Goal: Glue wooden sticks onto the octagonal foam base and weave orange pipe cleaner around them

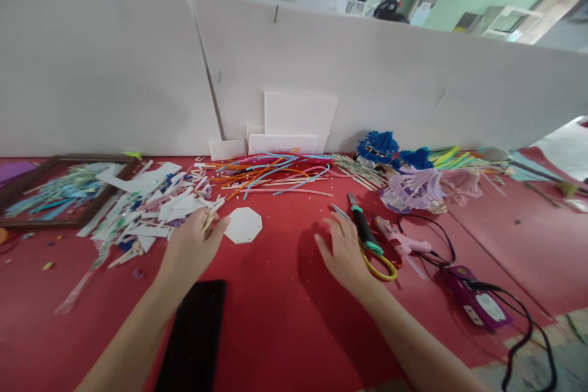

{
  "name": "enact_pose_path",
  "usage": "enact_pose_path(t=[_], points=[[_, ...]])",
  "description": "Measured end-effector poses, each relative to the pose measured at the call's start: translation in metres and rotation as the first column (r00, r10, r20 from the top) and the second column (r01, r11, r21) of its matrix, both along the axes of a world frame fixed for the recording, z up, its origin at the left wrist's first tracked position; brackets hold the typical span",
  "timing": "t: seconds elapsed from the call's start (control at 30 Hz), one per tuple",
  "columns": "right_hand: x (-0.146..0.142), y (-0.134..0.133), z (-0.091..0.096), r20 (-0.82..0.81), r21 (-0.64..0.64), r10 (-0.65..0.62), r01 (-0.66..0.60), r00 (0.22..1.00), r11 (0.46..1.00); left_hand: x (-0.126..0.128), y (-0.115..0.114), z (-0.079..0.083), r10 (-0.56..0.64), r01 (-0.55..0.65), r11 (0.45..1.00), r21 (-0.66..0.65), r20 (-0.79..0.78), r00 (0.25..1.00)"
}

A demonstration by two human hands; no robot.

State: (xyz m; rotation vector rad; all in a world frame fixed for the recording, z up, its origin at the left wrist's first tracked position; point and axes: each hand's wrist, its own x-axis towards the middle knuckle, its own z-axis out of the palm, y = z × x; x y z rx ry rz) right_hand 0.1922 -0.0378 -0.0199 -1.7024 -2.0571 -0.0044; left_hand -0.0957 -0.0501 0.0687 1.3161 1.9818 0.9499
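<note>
My left hand (193, 245) rests on the red table, fingers closed in a pinch on a few thin wooden sticks (210, 218), right beside a white octagonal foam piece (243, 225). My right hand (342, 251) lies palm down with fingers spread, holding nothing, touching the table just left of a soldering-type tool with a black and green handle (362, 228) and yellow-handled scissors (379, 260). A bundle of coloured strips (271, 173) lies farther back between the hands.
A black phone (195, 334) lies near my left forearm. White scraps (147, 208) and a wooden frame (55, 190) sit left. A pink glue gun (399, 240), purple power adapter (478, 300) with black cable, and fringed paper crafts (413, 177) sit right. White foam boards (298, 116) lean on the back partition.
</note>
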Motion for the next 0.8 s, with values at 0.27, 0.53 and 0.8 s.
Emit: enact_pose_path(t=[0.27, 0.53, 0.8], points=[[-0.077, 0.039, 0.003, -0.163, -0.36, -0.043, -0.019, 0.986, 0.933, 0.001, 0.043, -0.027, -0.296, 0.15, 0.934, -0.325, -0.465, 0.834], [-0.074, 0.029, 0.035, -0.279, -0.365, 0.149, -0.248, 0.949, 0.897, -0.005, 0.052, -0.03, -0.385, 0.174, 0.892, -0.417, -0.5, 0.776], [-0.068, 0.06, 0.004, -0.207, -0.435, -0.067, -0.03, 0.976, 0.9, -0.023, 0.051, -0.028, -0.279, 0.18, 0.941, -0.286, -0.358, 0.891]])
